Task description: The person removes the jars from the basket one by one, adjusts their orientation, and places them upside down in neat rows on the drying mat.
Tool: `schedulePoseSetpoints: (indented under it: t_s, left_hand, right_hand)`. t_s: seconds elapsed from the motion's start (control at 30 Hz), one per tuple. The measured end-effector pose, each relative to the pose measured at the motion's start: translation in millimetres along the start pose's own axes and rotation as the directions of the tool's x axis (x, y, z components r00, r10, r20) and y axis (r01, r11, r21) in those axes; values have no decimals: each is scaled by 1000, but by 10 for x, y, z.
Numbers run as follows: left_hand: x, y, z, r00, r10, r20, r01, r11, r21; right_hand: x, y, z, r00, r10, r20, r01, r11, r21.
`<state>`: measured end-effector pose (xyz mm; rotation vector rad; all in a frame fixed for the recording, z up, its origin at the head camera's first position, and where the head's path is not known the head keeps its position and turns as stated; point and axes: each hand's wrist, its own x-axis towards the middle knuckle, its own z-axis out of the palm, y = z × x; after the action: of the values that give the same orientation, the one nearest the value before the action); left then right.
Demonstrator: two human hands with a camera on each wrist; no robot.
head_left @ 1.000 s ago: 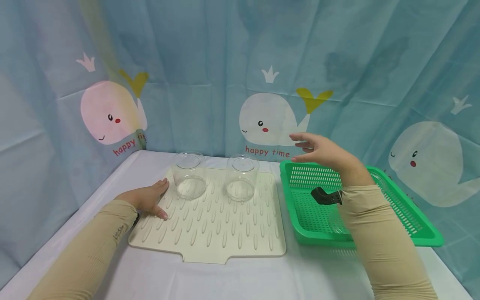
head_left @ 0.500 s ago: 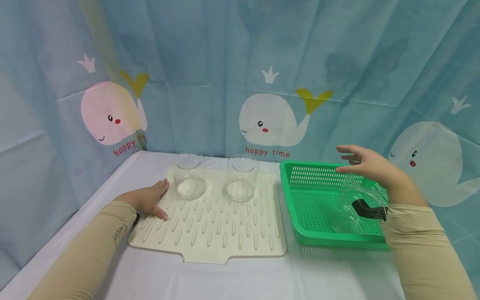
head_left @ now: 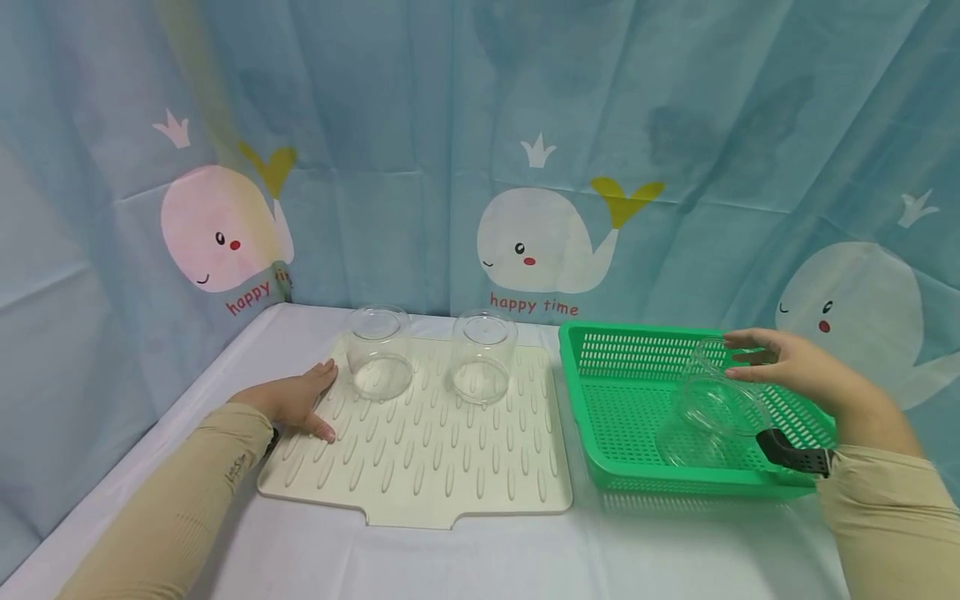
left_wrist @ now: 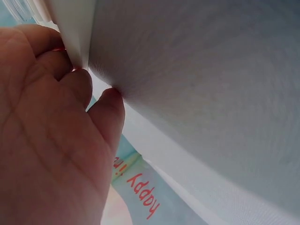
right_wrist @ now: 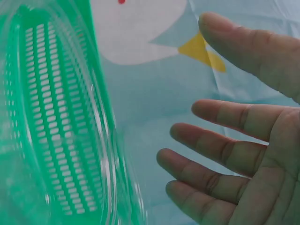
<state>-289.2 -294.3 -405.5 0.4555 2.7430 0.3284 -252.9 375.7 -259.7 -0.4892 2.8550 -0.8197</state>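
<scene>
While the left hand (head_left: 296,402) lies flat with straight fingers on the near-left corner of the cream ribbed rubber drying mat (head_left: 420,450), pressing it to the white tablecloth (head_left: 465,558), the right hand (head_left: 806,375) hangs open beside the clear glass jar (head_left: 708,408) lying tilted on its side in the green perforated plastic basket (head_left: 622,408). Right fingers spread and relaxed, nothing grasped; the fingertips (head_left: 738,337) are at the jar's far end, touching or just off, can't tell. Right wrist view shows the jar wall (right_wrist: 61,140) just beside the open fingers (right_wrist: 211,154), a gap between. Two more clear glass jars, left one (head_left: 377,350) and right one (head_left: 483,354), stand mouth-down on the far part of the mat, apart from each other. Judgement: the step is getting a grip on the basket jar. To do it well, wrap thumb and fingers round the jar's body, not just the rim, since smooth glass on its side may roll or slip; lift clear of the basket wall before moving; keep the left hand pinning the mat.
</scene>
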Motion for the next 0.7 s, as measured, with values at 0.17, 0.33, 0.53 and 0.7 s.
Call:
schedulePoseSetpoints:
  t_s: [0.17,0.33,0.53,0.7]
  left_hand:
    - [9,-11,6,1000,-2,-2,2,1000,3]
    - [10,-14,15,1000,0,-8,0,1000,8]
    - [-2,8,13,1000,-5,-8,5,1000,13]
    - [-31,39,-6,1000,3,-7,-3,1000,-3]
  right_hand:
    - [-93,123,-5,999,34,-4,-34,999,-15]
    - [-145,186,17,998,56,4,-56,998,-37]
    - [-162,231,46,988,118,103,-128,987,96]
    - [-137,168,76,977,134,166,-162,972,169]
